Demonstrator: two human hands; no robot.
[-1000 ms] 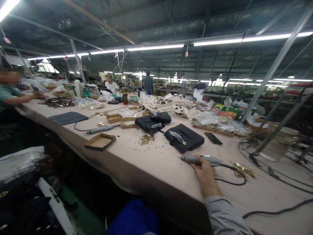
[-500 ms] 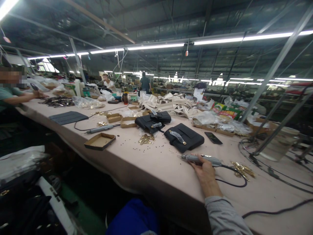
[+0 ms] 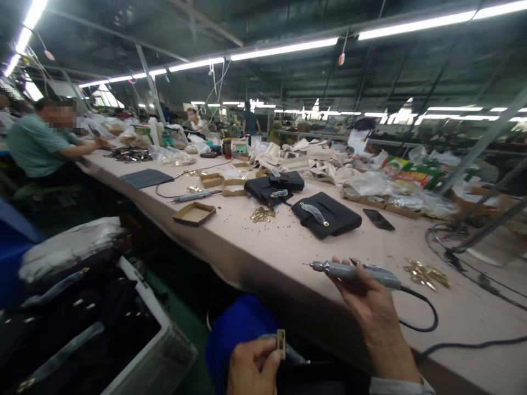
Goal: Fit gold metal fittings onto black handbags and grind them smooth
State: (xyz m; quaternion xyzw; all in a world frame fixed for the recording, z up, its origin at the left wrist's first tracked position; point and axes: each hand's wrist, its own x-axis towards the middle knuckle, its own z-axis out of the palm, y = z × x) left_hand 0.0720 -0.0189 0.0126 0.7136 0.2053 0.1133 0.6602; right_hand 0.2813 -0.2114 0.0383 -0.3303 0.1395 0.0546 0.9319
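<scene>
My right hand [image 3: 373, 307] is wrapped round a grey electric screwdriver [image 3: 340, 270], raised just above the table's front edge with its bit pointing left. A cord runs from its rear end. Low in the view, my left hand [image 3: 251, 367] pinches a small gold rectangular metal fitting [image 3: 281, 341] between thumb and fingers. Beneath it lies a dark item [image 3: 321, 376], mostly cut off by the frame, with clear plastic film beside the fitting. A black handbag [image 3: 335, 214] with a film-wrapped handle lies beyond the screwdriver, near a pile of gold fittings [image 3: 262, 215] and scattered tiny dark bits.
Gold pieces [image 3: 426, 273] lie right of my right hand, and a phone [image 3: 379, 219] behind them. A second screwdriver [image 3: 192, 196] and a cardboard tray [image 3: 194, 214] are leftward. A grey crate [image 3: 164, 334] of black bags stands lower left. A co-worker [image 3: 43, 137] sits far left.
My left hand has come into view with the gold fitting. The right hand has lifted the screwdriver off the table and turned palm-up. The view has swung left.
</scene>
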